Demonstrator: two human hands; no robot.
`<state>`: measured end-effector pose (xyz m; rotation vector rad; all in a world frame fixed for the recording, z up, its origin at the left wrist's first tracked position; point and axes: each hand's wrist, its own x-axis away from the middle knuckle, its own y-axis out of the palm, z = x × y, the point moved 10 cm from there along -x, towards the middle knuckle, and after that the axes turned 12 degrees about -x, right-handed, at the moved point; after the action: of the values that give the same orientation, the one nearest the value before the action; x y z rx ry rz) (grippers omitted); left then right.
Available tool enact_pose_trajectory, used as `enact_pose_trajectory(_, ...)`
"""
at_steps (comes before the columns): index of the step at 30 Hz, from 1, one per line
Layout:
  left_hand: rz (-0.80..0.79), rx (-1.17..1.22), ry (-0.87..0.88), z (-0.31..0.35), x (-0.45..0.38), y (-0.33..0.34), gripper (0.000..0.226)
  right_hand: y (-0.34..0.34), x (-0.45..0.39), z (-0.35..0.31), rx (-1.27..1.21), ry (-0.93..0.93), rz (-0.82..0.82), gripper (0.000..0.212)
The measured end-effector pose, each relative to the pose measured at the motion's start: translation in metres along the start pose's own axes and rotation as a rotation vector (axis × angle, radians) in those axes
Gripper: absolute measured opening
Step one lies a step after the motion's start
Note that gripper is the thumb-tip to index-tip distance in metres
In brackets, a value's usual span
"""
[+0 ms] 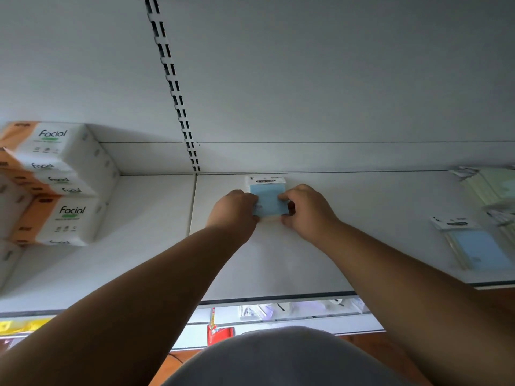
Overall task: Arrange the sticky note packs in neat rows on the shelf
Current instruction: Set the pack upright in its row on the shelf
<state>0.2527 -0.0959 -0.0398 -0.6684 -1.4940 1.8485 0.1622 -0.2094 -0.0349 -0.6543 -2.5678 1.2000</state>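
White-and-orange facial tissue packs (60, 185) are stacked at the left end of the shelf (278, 260). At its centre, near the back panel, we grip the blue sticky note pack (268, 200), left hand (234, 210) pinching its left edge and right hand (305, 208) its right edge. Another blue pack (473, 246) lies well apart at far right.

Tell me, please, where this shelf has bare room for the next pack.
Bare shelf lies between the blue sticky note pack both hands hold and the loose packs at right, and leftward toward the tissue packs. The far right is crowded.
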Motion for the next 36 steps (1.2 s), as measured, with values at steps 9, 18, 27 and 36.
enact_pose_trajectory(9,0.160,0.024,-0.011,0.010,0.028,-0.018,0.062,-0.010,0.014,-0.001,-0.001,0.019,-0.006,0.069)
enact_pose_trajectory(18,0.158,0.121,0.200,0.105,0.059,-0.015,0.030,-0.075,0.076,0.037,-0.014,0.014,0.168,0.033)
enact_pose_trajectory(27,-0.015,0.342,0.106,0.244,0.042,0.031,0.019,-0.180,0.137,0.150,0.200,0.162,0.157,0.028)
enact_pose_trajectory(36,-0.213,0.645,-0.196,0.335,0.030,0.082,0.039,-0.227,0.156,0.240,0.268,0.364,0.134,0.034)
